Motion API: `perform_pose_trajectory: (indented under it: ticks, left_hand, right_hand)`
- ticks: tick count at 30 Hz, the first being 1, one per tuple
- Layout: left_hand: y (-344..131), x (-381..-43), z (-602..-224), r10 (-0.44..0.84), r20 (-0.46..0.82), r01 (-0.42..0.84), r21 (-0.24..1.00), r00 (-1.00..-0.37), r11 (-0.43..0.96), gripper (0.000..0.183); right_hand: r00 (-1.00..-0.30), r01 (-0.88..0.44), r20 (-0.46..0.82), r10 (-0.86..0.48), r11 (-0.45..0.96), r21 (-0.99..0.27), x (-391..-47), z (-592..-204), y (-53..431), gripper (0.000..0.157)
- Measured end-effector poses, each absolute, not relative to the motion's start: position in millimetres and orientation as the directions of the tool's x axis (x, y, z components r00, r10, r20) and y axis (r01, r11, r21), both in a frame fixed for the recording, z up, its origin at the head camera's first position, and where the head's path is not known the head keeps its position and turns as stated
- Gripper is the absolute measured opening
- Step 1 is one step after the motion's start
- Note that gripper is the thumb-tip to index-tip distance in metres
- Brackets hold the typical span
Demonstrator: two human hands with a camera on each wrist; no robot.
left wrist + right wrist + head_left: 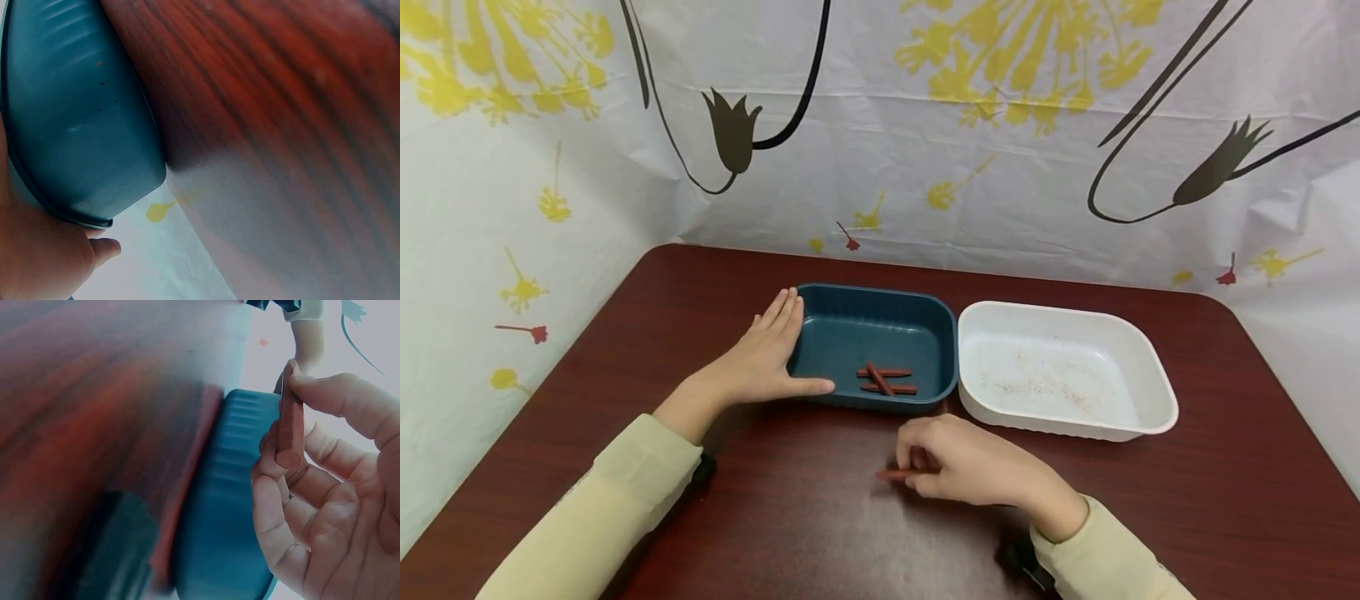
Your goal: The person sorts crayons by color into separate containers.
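Note:
My right hand point(966, 458) pinches a short reddish-brown stick point(290, 419) between thumb and fingertips, above the table in front of the trays. One end of the stick is blunt; the other lies at the thumb tip. Against the left side of the dark teal tray point(880, 293), my left hand point(763, 358) rests with fingers straight on the rim and thumb spread along the front edge. Three similar sticks point(887, 385) lie inside that tray, two roughly parallel and one across them. In the left wrist view, part of the left hand point(44, 253) touches the tray's rim.
A white tray point(1056, 367) stands right beside the teal one, with fine reddish crumbs on its bottom. Both trays sit on a dark red-brown table point(790, 500). Behind and at the sides hangs a white sheet point(865, 142) with a flower print.

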State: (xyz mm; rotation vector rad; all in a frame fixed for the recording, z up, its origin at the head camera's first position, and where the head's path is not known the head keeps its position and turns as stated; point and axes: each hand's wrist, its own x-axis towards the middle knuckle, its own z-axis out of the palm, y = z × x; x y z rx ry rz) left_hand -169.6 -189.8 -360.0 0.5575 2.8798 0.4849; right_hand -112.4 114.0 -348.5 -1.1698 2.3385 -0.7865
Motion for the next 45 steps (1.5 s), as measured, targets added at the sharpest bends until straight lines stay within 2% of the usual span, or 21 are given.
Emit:
perform_pose_trajectory:
  ticks: [5, 14, 21, 39, 45]
  left_hand:
    - [-191, -170, -361, 0.387, -0.099, 0.332, 0.349, -0.917, 0.876, 0.129]
    - [-191, -170, -363, 0.384, -0.088, 0.335, 0.337, -0.919, 0.88, 0.13]
    - [-190, -170, -361, 0.385, -0.084, 0.338, 0.335, -0.919, 0.879, 0.13]
    - [-191, -171, -363, 0.382, -0.098, 0.328, 0.347, -0.919, 0.879, 0.131]
    - [-191, -171, -362, 0.382, -0.107, 0.324, 0.354, -0.918, 0.877, 0.131]
  right_hand:
    - [-0.566, -0.596, -0.09, -0.819, 0.483, -0.642, -115, -344, 113, 0.017]
    - [-0.567, -0.622, -0.058, -0.821, 0.473, -0.624, -121, -333, 114, 0.011]
    - [-0.559, -0.619, 0.008, -0.829, 0.412, -0.669, -128, -329, 111, 0.008]
    - [-0.682, -0.521, 0.046, -0.73, 0.441, -0.73, -167, -328, 103, 0.004]
    - [-0.696, -0.518, 0.051, -0.716, 0.452, -0.726, -179, -333, 102, 0.005]
